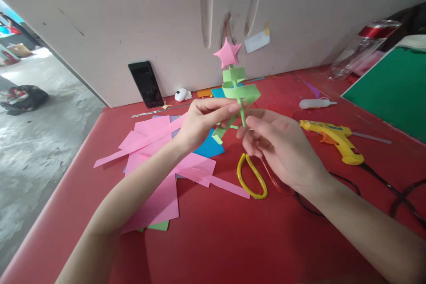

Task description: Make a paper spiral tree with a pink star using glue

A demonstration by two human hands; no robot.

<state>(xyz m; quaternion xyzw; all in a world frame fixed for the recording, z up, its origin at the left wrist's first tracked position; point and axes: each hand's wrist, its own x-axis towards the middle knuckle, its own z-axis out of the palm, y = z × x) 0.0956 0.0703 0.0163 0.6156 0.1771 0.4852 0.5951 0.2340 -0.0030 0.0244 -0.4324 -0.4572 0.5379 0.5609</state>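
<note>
A green paper spiral (244, 92) winds around a thin green stem, with a folded pink paper star (229, 53) at its top. My left hand (203, 117) pinches the stem between thumb and fingers, partly covering the lower coils. Close to the stem's bottom end, my right hand (276, 142) has its thumb and curled fingers closed at the green paper; their exact contact is partly hidden. One end of the green strip hangs down between the hands. Below them on the red table (226, 239) lie scissors with yellow handles (240, 177), their blades not clearly visible.
Pink paper sheets and strips (156, 199) cover the table's left. A yellow glue gun (336, 135) with a black cord lies right, near a small white bottle (316, 104). A phone (146, 84) leans on the back wall beside a white case (182, 94). A green board (392, 88) stands far right.
</note>
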